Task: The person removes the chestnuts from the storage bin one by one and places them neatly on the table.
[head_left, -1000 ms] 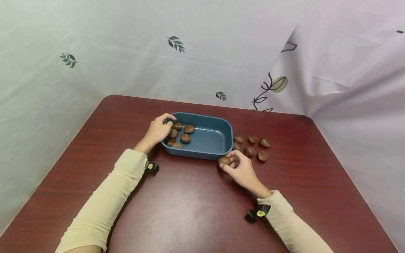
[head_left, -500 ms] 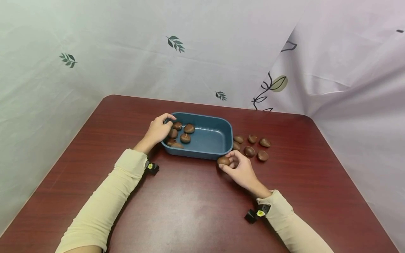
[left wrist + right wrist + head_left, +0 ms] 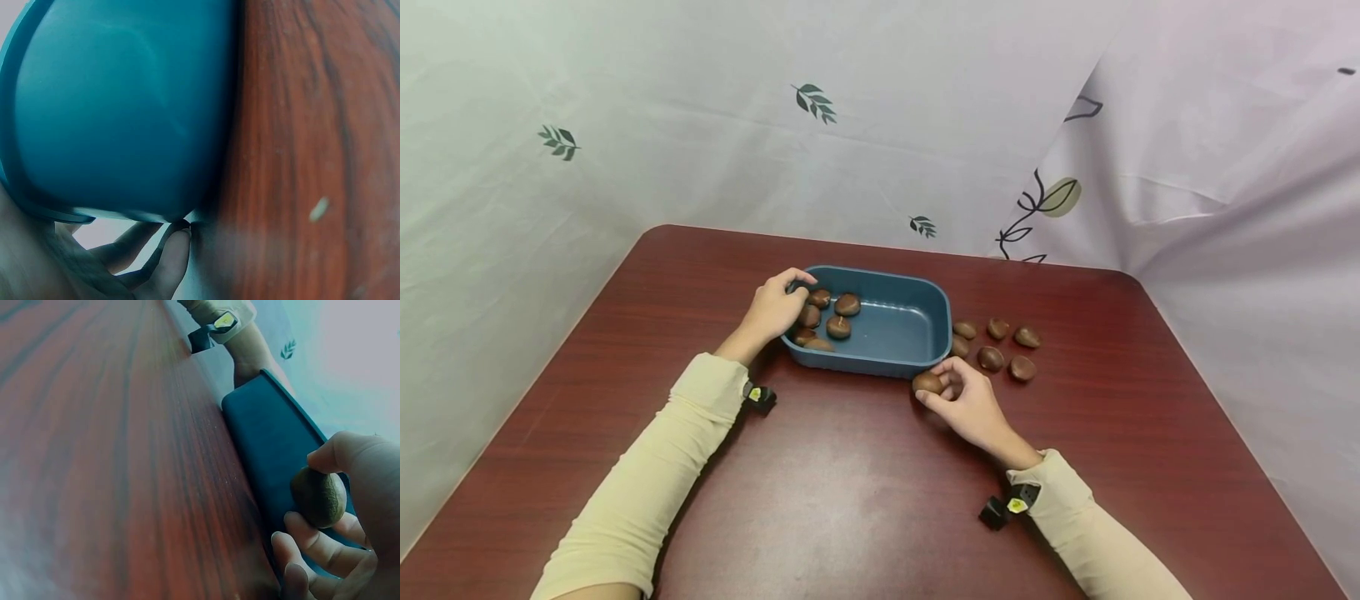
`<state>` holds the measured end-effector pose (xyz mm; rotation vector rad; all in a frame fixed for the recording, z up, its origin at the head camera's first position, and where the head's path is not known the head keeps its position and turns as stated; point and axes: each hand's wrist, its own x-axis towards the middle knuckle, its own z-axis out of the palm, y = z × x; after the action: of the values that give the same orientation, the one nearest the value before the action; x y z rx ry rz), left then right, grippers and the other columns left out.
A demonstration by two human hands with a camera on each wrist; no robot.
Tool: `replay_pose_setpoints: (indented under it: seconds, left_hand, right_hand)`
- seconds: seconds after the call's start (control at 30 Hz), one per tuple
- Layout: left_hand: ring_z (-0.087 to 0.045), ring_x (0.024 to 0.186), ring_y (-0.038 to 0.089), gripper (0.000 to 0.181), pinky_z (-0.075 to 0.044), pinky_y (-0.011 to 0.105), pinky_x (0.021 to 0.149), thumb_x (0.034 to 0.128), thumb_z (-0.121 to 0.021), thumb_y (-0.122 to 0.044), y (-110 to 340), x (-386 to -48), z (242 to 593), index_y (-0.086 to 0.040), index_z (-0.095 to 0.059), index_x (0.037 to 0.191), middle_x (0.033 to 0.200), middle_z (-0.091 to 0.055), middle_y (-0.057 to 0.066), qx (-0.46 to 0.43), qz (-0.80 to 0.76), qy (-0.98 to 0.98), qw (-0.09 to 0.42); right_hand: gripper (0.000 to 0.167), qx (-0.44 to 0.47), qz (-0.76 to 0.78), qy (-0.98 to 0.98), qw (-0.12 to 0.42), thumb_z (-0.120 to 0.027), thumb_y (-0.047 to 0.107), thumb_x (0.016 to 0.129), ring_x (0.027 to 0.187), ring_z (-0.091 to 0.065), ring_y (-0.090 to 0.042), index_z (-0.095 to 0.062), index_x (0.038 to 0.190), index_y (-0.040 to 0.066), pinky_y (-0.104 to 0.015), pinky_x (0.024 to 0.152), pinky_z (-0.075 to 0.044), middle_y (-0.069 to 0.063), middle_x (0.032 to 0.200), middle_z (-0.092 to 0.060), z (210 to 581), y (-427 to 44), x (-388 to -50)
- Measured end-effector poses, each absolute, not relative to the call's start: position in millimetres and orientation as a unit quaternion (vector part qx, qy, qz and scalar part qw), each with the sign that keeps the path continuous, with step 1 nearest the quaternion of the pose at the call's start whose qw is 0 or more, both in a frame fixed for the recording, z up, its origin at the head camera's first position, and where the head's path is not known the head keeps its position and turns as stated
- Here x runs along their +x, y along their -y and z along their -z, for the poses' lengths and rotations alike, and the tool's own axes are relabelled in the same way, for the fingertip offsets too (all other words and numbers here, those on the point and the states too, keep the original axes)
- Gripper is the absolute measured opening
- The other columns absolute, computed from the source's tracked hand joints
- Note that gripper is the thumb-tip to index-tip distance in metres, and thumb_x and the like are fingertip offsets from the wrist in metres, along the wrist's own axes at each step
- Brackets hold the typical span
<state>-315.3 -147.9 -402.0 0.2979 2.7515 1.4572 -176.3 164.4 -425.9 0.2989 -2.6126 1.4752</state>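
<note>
A blue rectangular plastic tub [image 3: 880,365] rests on the table, with several brown chestnuts [image 3: 838,327] gathered at its left end. My left hand [image 3: 777,307] grips the tub's left end, the thumb over the rim; in the left wrist view curled fingers [image 3: 172,259] lie against the outer wall. Just outside the tub's front right corner, my right hand [image 3: 970,404] pinches one chestnut [image 3: 927,383] between thumb and fingers. In the right wrist view that held chestnut [image 3: 319,497] appears in front of the tub's side [image 3: 269,444].
Several loose chestnuts [image 3: 991,359] lie on the table to the right of the tub, one partly hidden behind its wall. The dark red wooden table [image 3: 835,500] reaches back to a pale leaf-printed cloth [image 3: 737,167].
The chestnut pinched in my right hand has shifted very slightly to the left. My left hand and the tub have stayed in place.
</note>
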Motion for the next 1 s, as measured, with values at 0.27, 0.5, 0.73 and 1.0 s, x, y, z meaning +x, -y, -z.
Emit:
replay_pose_setpoints:
  seconds: [0.27, 0.5, 0.73, 1.0]
  left_hand:
    - [-0.03, 0.048, 0.018, 0.032, -0.035, 0.037, 0.056, 0.1025, -0.041, -0.023, 147.3, -315.3, 405.4, -0.019, -0.061, 0.127, 0.07, -0.045, 0.009, 0.095, -0.466, -0.879, 0.008]
    - [-0.029, 0.048, 0.016, 0.033, -0.035, 0.038, 0.059, 0.102, -0.041, -0.022, 146.3, -318.7, 405.8, -0.017, -0.062, 0.127, 0.084, -0.051, 0.011, 0.1, -0.471, -0.876, 0.003]
    - [-0.03, 0.047, 0.015, 0.033, -0.035, 0.037, 0.056, 0.1018, -0.041, -0.022, 145.8, -318.5, 402.9, -0.017, -0.062, 0.127, 0.075, -0.048, 0.01, 0.097, -0.471, -0.877, 0.002]
    - [-0.03, 0.048, 0.017, 0.034, -0.035, 0.036, 0.056, 0.102, -0.041, -0.022, 147.1, -316.4, 402.3, -0.016, -0.061, 0.128, 0.072, -0.047, 0.009, 0.097, -0.471, -0.877, 0.005]
  right_hand:
    - [0.027, 0.095, -0.492, 0.863, 0.062, -0.08, 0.011, 0.08, 0.063, -0.059, -0.014, -0.061, 0.099, 0.006, -0.024, 0.058, -0.047, -0.003, 0.074, -0.065, 424.3, -165.1, -175.2]
    - [0.028, 0.083, -0.486, 0.868, 0.069, -0.08, 0.012, 0.08, 0.063, -0.059, -0.014, -0.062, 0.1, 0.007, -0.023, 0.059, -0.047, -0.005, 0.077, -0.065, 423.0, -169.4, -177.6]
    - [0.028, 0.077, -0.473, 0.875, 0.068, -0.08, 0.014, 0.079, 0.062, -0.058, -0.013, -0.062, 0.099, 0.007, -0.024, 0.059, -0.047, -0.003, 0.075, -0.065, 423.7, -170.3, -180.0]
    - [0.023, 0.104, -0.433, 0.89, 0.096, -0.079, 0.016, 0.075, 0.059, -0.054, -0.01, -0.063, 0.09, 0.007, -0.023, 0.056, -0.043, 0.002, 0.065, -0.058, 429.9, -172.6, -183.5]
